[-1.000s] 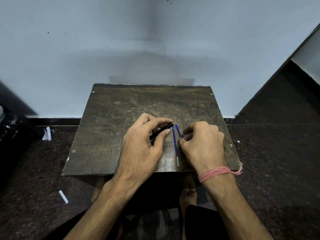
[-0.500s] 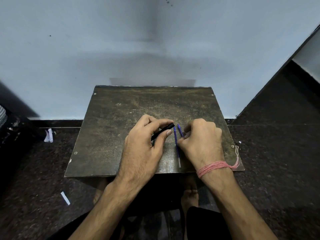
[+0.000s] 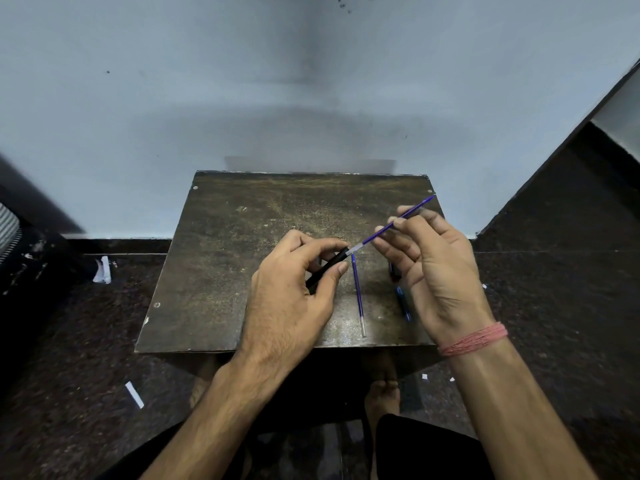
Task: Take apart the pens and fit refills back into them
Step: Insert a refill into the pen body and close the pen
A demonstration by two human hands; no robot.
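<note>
Small dark scuffed wooden table [image 3: 242, 258] is set against a pale blue wall [image 3: 207, 98], on a dark speckled stone floor [image 3: 69, 358]. White paper scraps [image 3: 102, 270] are scattered on the floor left of the table. A second thin blue refill [image 3: 358, 295] is laid flat on the tabletop, in the gap between the two hands, just below the left fingertips. Short blue pen pieces [image 3: 403, 304] are partly hidden behind the right palm; exact shape cannot be told.

Left hand [image 3: 294, 292] is curled closed around a black plastic pen barrel [image 3: 329, 266], thumb and index finger pinched near its open end. Right hand [image 3: 433, 271] is half open, palm turned up; a thin blue ink refill with a clear tip [image 3: 394, 225] is pinched between thumb and fingertips around mid-length. The refill is angled up and right past the fingers, its clear tip brought right to the barrel mouth at the left fingertips. A pink thread band [image 3: 474, 339] is worn on the right wrist.
</note>
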